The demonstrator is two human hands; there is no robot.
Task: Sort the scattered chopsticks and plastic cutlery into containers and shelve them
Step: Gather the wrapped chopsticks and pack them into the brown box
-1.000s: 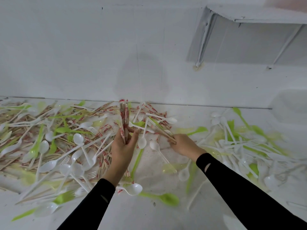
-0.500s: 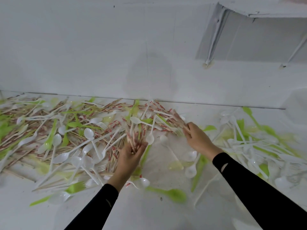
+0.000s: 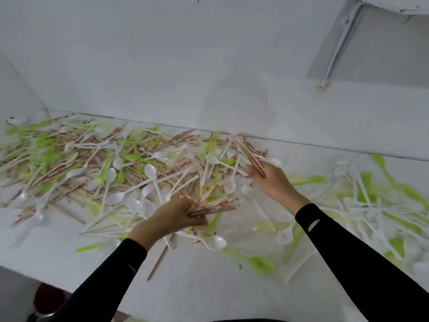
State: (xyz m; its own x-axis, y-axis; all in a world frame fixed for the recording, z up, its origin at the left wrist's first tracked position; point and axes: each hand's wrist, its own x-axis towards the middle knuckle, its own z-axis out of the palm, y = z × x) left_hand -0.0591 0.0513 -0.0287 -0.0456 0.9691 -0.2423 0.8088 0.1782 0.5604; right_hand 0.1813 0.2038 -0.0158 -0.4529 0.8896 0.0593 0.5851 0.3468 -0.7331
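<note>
So on my feed the white bench (image 3: 209,293) is just buried. There are thin wooden chopsticks in paper sleeves with red print, smooth glossy white plastic spoons and forks, and translucent lime-green ones. They're all crisscrossed in a big pile (image 3: 104,163) on the left half, back against the wall (image 3: 162,66). A second heap (image 3: 371,205) off to the right looks like mostly white forks and green cutlery, kinda blurry though. The left hand (image 3: 174,216) has its fingers curled round a bundle of chopsticks (image 3: 214,206). The sticks fan out to the right past the fingertips, low over the near edge of the pile. The right hand (image 3: 272,181) pinches a few more chopsticks (image 3: 251,156), which slant up and away to the left from between thumb and fingers, right at the pile's right edge. Just past the left wrist a white spoon (image 3: 214,242) lies on the bench. A green spoon (image 3: 261,263) lies nearer me, and a bare wooden stick (image 3: 157,263) lies loose beside the black left sleeve (image 3: 111,275).
</note>
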